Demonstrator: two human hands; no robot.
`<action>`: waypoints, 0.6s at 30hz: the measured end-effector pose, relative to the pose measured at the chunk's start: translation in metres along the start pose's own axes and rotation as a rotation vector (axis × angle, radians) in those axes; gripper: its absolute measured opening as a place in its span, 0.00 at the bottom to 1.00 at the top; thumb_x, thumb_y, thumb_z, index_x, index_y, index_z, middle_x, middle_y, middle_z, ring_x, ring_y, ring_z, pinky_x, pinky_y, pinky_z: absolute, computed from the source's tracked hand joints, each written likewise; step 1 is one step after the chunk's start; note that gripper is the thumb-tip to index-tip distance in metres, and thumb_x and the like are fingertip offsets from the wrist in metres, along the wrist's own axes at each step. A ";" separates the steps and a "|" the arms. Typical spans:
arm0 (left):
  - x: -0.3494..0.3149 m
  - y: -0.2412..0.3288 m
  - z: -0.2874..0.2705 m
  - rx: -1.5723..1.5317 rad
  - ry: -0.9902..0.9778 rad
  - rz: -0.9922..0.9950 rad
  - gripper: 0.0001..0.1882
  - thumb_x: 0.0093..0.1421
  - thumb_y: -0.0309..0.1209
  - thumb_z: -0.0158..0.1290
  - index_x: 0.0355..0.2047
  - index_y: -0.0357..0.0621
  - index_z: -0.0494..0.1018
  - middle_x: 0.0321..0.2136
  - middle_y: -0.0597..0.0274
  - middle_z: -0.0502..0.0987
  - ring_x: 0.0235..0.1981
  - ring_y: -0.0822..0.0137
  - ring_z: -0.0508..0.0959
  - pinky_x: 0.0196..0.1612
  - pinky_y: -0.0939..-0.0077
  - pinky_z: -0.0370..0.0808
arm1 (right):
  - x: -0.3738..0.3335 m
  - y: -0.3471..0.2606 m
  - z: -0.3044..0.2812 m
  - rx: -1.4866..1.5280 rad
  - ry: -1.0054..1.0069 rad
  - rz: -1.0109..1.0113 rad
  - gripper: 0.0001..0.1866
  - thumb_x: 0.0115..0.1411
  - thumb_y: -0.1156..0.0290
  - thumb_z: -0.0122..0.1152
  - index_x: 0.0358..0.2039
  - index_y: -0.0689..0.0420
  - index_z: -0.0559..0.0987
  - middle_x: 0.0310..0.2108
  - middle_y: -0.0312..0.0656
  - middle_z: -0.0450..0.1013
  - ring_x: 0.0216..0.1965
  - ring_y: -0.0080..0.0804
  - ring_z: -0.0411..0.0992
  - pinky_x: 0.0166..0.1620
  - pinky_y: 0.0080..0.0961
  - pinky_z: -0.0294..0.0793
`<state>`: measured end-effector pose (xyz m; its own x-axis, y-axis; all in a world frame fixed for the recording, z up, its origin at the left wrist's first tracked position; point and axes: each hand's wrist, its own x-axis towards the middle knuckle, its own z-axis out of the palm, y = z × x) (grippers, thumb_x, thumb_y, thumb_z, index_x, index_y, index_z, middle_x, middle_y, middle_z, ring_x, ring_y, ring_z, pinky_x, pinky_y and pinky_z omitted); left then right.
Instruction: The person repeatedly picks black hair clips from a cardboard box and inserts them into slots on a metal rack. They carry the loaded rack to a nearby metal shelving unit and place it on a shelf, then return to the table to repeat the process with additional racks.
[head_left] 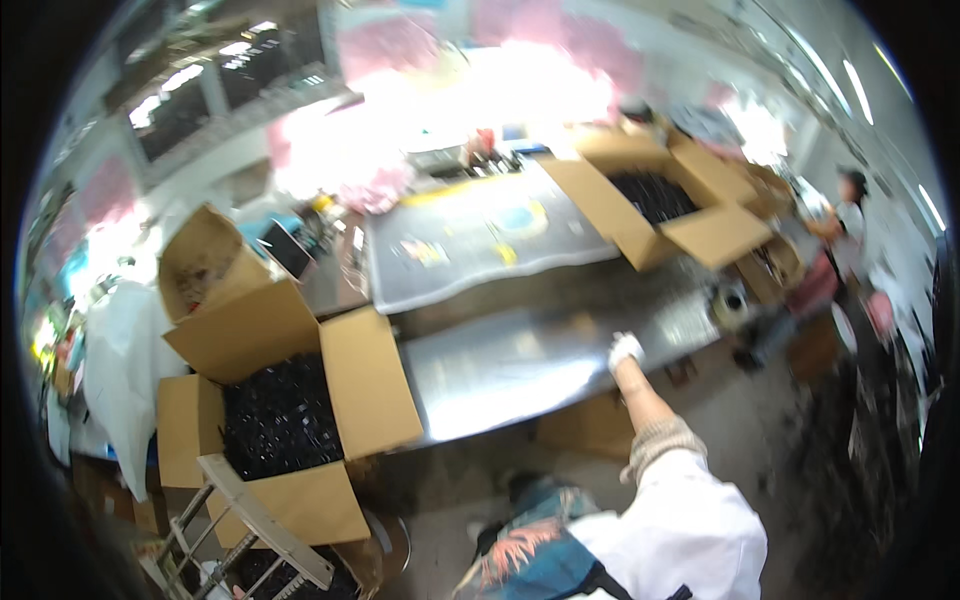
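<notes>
My right hand (626,350), in a white glove, reaches out over the front edge of the shiny metal worktable (500,375). Blur hides how its fingers are set, and nothing I can name shows in them. My left hand does not show. To the left stands an open cardboard box (375,385) filled with small black glossy pieces (280,415). A ladder-like frame (265,525) with rungs leans against its near side, and more black pieces lie below. Farther off on the right, another open box (715,235) holds dark pieces.
A grey printed sheet (470,270) covers the back of the table. Behind the left box are a smaller open box (205,255) and a dark flat device (286,250). Another person (845,225) stands at the far right. A round container (730,305) sits near the table's right end.
</notes>
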<state>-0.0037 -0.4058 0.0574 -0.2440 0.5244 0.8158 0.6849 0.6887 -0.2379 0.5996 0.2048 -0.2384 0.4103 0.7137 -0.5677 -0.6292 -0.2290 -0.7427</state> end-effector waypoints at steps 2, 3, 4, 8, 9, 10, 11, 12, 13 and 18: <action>0.005 0.019 -0.004 -0.087 0.038 -0.084 0.12 0.60 0.35 0.63 0.26 0.42 0.76 0.27 0.54 0.76 0.33 0.54 0.76 0.41 0.59 0.74 | 0.059 -0.028 0.003 0.057 0.163 -0.057 0.08 0.62 0.66 0.55 0.29 0.55 0.76 0.32 0.40 0.73 0.29 0.32 0.68 0.39 0.36 0.68; 0.005 0.027 -0.007 -0.107 -0.102 -0.139 0.10 0.60 0.34 0.61 0.28 0.40 0.77 0.29 0.54 0.77 0.34 0.55 0.77 0.41 0.61 0.74 | 0.086 -0.045 0.006 0.102 0.268 -0.087 0.07 0.61 0.69 0.57 0.31 0.58 0.78 0.37 0.43 0.75 0.33 0.35 0.71 0.46 0.38 0.71; 0.007 0.034 -0.017 -0.135 -0.250 -0.186 0.09 0.61 0.33 0.59 0.31 0.38 0.79 0.30 0.53 0.79 0.35 0.57 0.77 0.41 0.62 0.74 | 0.110 -0.065 0.010 0.176 0.329 -0.127 0.06 0.59 0.72 0.59 0.33 0.62 0.80 0.41 0.46 0.77 0.37 0.38 0.74 0.52 0.41 0.75; 0.031 0.103 -0.007 -0.401 -0.167 -0.540 0.28 0.59 0.25 0.63 0.56 0.31 0.63 0.44 0.55 0.68 0.44 0.58 0.70 0.54 0.70 0.66 | 0.146 -0.131 0.020 0.003 0.271 0.032 0.34 0.63 0.55 0.55 0.62 0.68 0.66 0.64 0.56 0.65 0.62 0.51 0.66 0.63 0.39 0.65; 0.036 0.123 -0.014 -0.374 -0.190 -0.434 0.22 0.58 0.26 0.63 0.48 0.33 0.65 0.39 0.56 0.67 0.40 0.56 0.69 0.51 0.67 0.67 | 0.141 -0.135 0.019 -0.260 0.292 -0.116 0.36 0.64 0.55 0.54 0.64 0.69 0.64 0.66 0.56 0.63 0.64 0.50 0.63 0.64 0.40 0.63; 0.049 0.141 -0.025 -0.337 -0.231 -0.329 0.17 0.56 0.26 0.64 0.40 0.34 0.67 0.35 0.56 0.66 0.37 0.54 0.68 0.48 0.64 0.67 | 0.130 -0.135 0.018 -0.580 0.266 -0.221 0.37 0.64 0.54 0.53 0.65 0.69 0.62 0.67 0.56 0.61 0.66 0.50 0.61 0.66 0.40 0.61; 0.060 0.165 -0.032 -0.317 -0.195 -0.276 0.17 0.53 0.26 0.63 0.30 0.39 0.62 0.28 0.55 0.62 0.33 0.51 0.65 0.42 0.59 0.64 | 0.114 -0.123 0.017 -0.658 0.225 -0.469 0.38 0.65 0.54 0.51 0.66 0.70 0.60 0.67 0.57 0.61 0.67 0.50 0.60 0.66 0.40 0.59; 0.065 0.188 -0.041 -0.239 -0.218 -0.316 0.21 0.50 0.26 0.62 0.19 0.44 0.56 0.21 0.54 0.58 0.29 0.47 0.62 0.36 0.54 0.60 | 0.093 -0.107 0.012 -0.869 0.073 -0.670 0.35 0.67 0.58 0.47 0.67 0.69 0.60 0.66 0.58 0.62 0.65 0.48 0.62 0.66 0.38 0.60; 0.069 0.205 -0.052 -0.258 -0.190 -0.250 0.20 0.49 0.26 0.62 0.19 0.44 0.57 0.21 0.54 0.59 0.29 0.48 0.63 0.36 0.55 0.60 | 0.071 -0.084 0.015 -0.611 -0.256 -0.531 0.29 0.69 0.62 0.44 0.63 0.69 0.65 0.63 0.59 0.64 0.62 0.46 0.66 0.64 0.37 0.64; 0.026 0.256 -0.104 -0.105 -0.210 -0.549 0.14 0.49 0.29 0.62 0.18 0.46 0.65 0.20 0.56 0.66 0.28 0.51 0.69 0.34 0.57 0.63 | -0.065 0.092 0.014 -0.898 -1.157 0.106 0.18 0.66 0.64 0.58 0.51 0.61 0.75 0.35 0.45 0.77 0.33 0.31 0.76 0.35 0.27 0.78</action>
<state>0.2367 -0.2677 0.0723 -0.7050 0.2012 0.6801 0.4819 0.8395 0.2512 0.5059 0.1471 -0.2647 -0.6288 0.6899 -0.3588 0.1684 -0.3296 -0.9290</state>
